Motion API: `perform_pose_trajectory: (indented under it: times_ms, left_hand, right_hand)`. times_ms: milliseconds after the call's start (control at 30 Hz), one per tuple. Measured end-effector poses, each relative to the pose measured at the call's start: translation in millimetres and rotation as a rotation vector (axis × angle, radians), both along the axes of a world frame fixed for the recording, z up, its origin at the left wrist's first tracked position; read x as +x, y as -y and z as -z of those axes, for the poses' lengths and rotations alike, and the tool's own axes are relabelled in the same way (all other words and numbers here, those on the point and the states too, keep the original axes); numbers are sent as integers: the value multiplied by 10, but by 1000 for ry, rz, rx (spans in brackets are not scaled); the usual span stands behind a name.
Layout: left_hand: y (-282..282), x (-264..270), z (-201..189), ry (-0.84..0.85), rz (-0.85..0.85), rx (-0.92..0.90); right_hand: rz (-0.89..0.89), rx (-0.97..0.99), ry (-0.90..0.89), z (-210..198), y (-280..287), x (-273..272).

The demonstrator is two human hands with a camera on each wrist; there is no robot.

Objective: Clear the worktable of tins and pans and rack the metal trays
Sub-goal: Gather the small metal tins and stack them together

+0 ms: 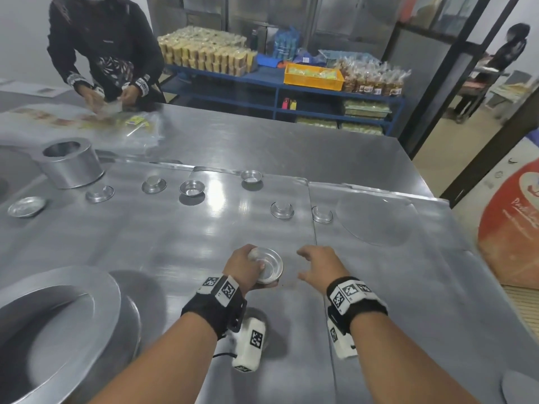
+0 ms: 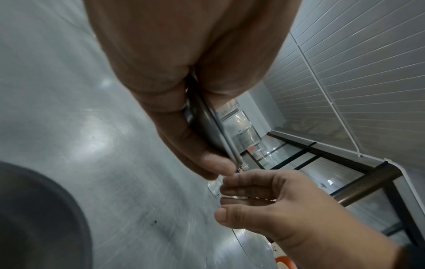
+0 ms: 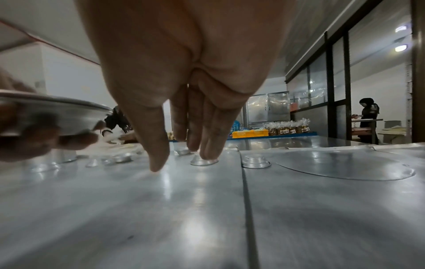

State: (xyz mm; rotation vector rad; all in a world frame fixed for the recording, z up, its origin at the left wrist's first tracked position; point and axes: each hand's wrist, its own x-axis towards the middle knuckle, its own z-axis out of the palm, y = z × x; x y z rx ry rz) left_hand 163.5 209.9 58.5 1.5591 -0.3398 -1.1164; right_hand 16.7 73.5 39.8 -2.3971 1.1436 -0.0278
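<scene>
My left hand (image 1: 248, 268) grips a small round metal tin (image 1: 269, 269) just above the steel worktable (image 1: 204, 237), fingers curled under it and thumb on its rim. The left wrist view shows that tin (image 2: 207, 127) edge-on between thumb and fingers. My right hand (image 1: 313, 265) hovers to the right of it, fingers relaxed and holding nothing; its fingertips (image 3: 158, 163) point down at the table. Several more small tins lie scattered farther back, among them one upside down (image 1: 282, 209) and another (image 1: 322, 214) beside it.
A tall cylindrical tin (image 1: 68, 163) stands at the back left and a large round pan (image 1: 52, 325) sits at my near left. A flat round disc (image 1: 376, 223) lies at the right. Another person (image 1: 108, 51) handles plastic bags across the table. Blue shelves (image 1: 277, 86) stand behind.
</scene>
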Motion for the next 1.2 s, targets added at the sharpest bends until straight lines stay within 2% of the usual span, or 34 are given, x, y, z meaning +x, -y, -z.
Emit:
perform_pose_trajectory:
  times_ms: [167, 367, 533, 633, 833, 1000, 1200]
  left_hand:
    - [410, 40, 290, 111, -5, 88]
    - [809, -20, 192, 34, -46, 61]
    - [1081, -10, 332, -3, -68, 79]
    - [1130, -2, 405, -1, -82, 77]
    - [1135, 14, 465, 13, -97, 92]
    - [1030, 9, 458, 4, -115, 97]
    - [809, -33, 365, -20, -89, 96]
  right_hand:
    - [31, -85, -169, 127, 713, 83]
    - [31, -215, -291, 262, 1538, 282]
    - [-6, -240, -240, 532, 2124, 529]
    - [-15, -229, -268, 643, 2332, 654]
    - [16, -186, -287, 759, 2450, 643]
    - [149, -140, -133, 682, 2264, 488]
    - [205, -150, 25, 386, 1809, 326]
